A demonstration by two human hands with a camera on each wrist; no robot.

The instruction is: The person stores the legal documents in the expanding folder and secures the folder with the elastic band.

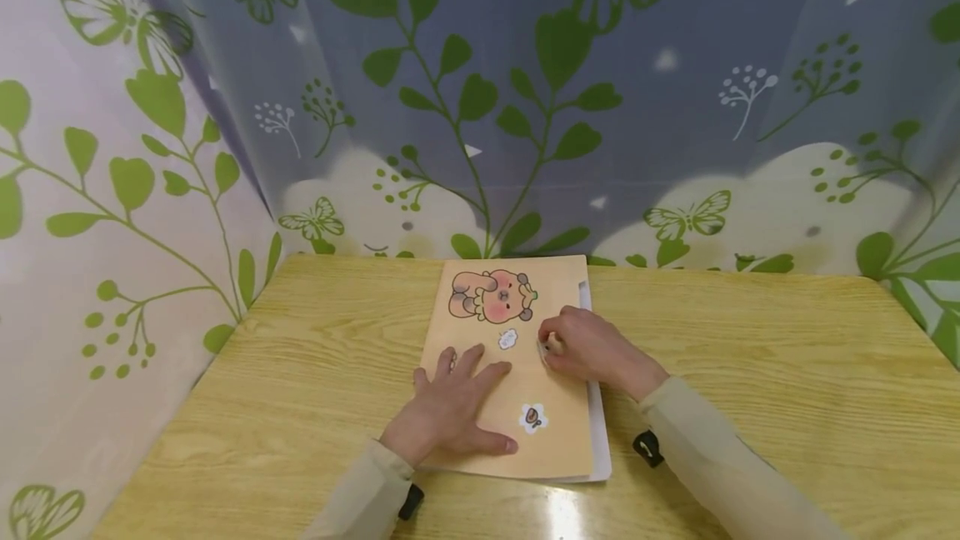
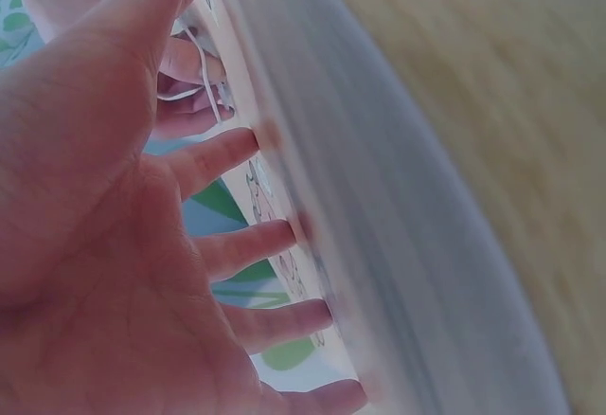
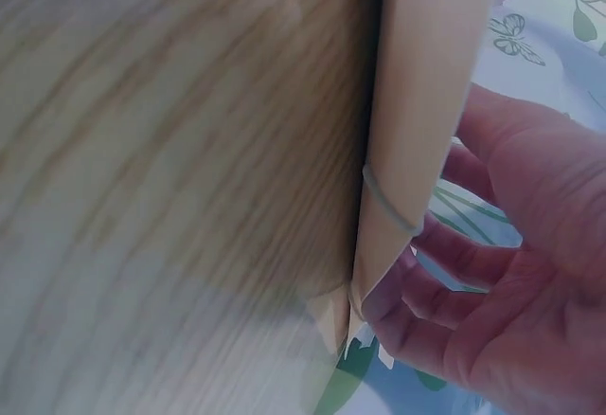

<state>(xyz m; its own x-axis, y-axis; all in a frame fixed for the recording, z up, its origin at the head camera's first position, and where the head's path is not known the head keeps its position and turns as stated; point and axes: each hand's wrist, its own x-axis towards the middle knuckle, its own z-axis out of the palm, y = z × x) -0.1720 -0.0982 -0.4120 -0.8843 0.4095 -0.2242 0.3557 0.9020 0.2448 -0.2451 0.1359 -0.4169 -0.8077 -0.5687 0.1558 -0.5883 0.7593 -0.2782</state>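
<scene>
A peach-coloured folder (image 1: 558,457) with a cartoon bear (image 1: 502,294) and small cloud-like and flower-shaped pictures lies on the table. Spread fingers of my left hand (image 1: 453,407) rest on the cover's left and lower part; the left wrist view shows its fingertips touching the folder (image 2: 379,207). Near the right edge, my right hand (image 1: 592,348) has curled fingers and pinches a thin white cord (image 2: 206,69), which looks elastic. In the right wrist view the cord (image 3: 388,207) runs around the folder's edge toward the fingers of my right hand (image 3: 511,273). The exact pinch point is partly hidden.
The folder lies on a wood-grain table (image 1: 750,340), near its back edge. A patterned curtain (image 1: 480,90) with leaves and butterflies hangs behind the table and along the left side. White sheets or a back cover (image 1: 602,440) stick out at the folder's right edge.
</scene>
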